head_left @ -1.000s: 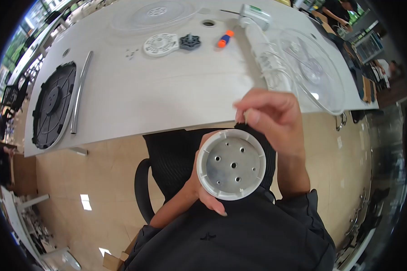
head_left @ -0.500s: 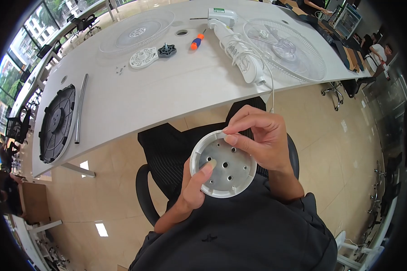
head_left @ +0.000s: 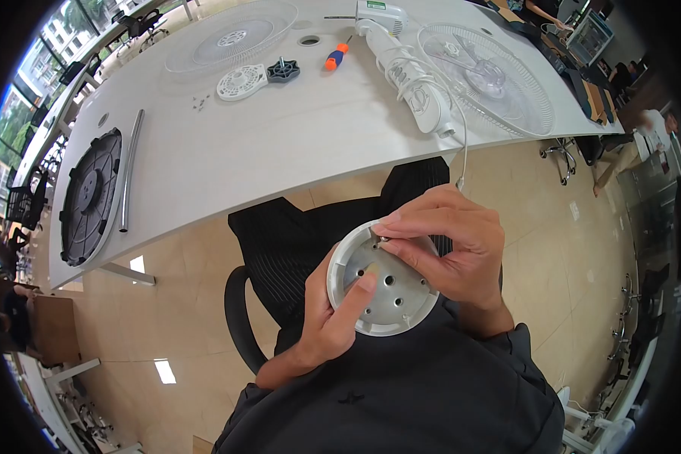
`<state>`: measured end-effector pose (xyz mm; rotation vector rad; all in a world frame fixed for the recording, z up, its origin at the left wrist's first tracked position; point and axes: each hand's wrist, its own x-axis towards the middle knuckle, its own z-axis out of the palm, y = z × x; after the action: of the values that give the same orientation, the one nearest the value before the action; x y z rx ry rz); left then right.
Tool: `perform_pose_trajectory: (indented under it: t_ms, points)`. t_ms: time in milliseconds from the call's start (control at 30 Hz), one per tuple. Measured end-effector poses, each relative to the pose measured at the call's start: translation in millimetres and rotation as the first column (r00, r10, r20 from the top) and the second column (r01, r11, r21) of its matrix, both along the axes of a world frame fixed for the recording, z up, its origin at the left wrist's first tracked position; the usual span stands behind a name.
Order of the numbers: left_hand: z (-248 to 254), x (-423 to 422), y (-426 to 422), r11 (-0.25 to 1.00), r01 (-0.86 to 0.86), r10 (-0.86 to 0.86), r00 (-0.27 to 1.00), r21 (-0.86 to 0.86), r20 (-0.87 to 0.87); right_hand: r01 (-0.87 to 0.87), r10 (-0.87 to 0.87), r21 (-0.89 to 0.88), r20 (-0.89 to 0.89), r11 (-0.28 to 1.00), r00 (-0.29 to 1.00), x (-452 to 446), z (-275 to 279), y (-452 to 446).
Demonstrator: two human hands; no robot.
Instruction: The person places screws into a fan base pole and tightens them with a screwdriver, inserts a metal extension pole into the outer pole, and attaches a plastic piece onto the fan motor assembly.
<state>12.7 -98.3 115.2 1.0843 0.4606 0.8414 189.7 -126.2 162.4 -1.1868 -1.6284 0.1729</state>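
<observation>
A round white cup-like part point(head_left: 390, 306) with a grey metal plate and several holes inside faces up in front of my chest. My left hand point(head_left: 331, 321) grips its left side, with the thumb over the rim resting on the metal plate. At the upper rim, the thumb and forefinger of my right hand point(head_left: 454, 246) pinch a tiny metallic piece point(head_left: 384, 239) near a hole at the top of the plate. The fingertips partly hide that small piece, and its shape is hard to make out.
On the white table point(head_left: 204, 163) lie a dark round base point(head_left: 91, 193), metal tube point(head_left: 132, 170), small screws point(head_left: 200, 102), white disc point(head_left: 242, 83), black knob point(head_left: 283, 70), screwdriver point(head_left: 336, 57), fan body point(head_left: 408, 79) and clear fan guards point(head_left: 484, 79). A black chair point(head_left: 238, 318) stands below the table edge.
My right hand has come down from above the round part to the inside of its upper rim. My left thumb has moved from outside the rim onto the metal plate.
</observation>
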Motion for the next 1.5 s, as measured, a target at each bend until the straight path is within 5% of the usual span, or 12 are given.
perform_pose_trajectory:
  t_ms: [333,633,733,1033,1100,1300,1400,1500]
  points:
    - [-4,2,2,0.992,-0.042,0.040,0.999,0.117,0.019,0.013,-0.008,-0.023,0.200,1.000,0.980,-6,15,-2]
    - [0,9,-8,0.985,-0.086,0.083,0.996,0.150,0.027,-0.054,0.038,0.072,0.208,0.996,0.977,0,13,-6]
    - [-1,12,-13,0.982,-0.112,0.110,0.994,0.149,0.027,-0.040,0.044,-0.108,0.034,0.993,0.998,-2,16,-15]
    - [-5,17,-29,0.984,-0.132,0.131,0.991,0.123,0.013,0.006,-0.024,-0.192,-0.093,0.981,0.995,-1,10,-30]
    - [-16,23,-28,0.978,-0.180,0.164,0.976,0.102,0.146,-0.066,0.046,-0.153,-0.133,0.986,0.990,0,4,-28]
    - [-26,27,-29,0.974,-0.217,0.203,0.964,0.064,0.174,-0.073,0.041,-0.210,-0.152,0.975,0.988,0,8,-30]
    - [-35,28,-25,0.914,-0.284,0.289,0.957,0.289,0.026,-0.096,0.068,-0.188,-0.149,0.978,0.986,4,8,-28]
    - [-26,36,-21,0.971,-0.218,0.202,0.967,0.096,0.153,-0.142,0.115,-0.157,-0.169,0.977,0.979,10,3,-22]
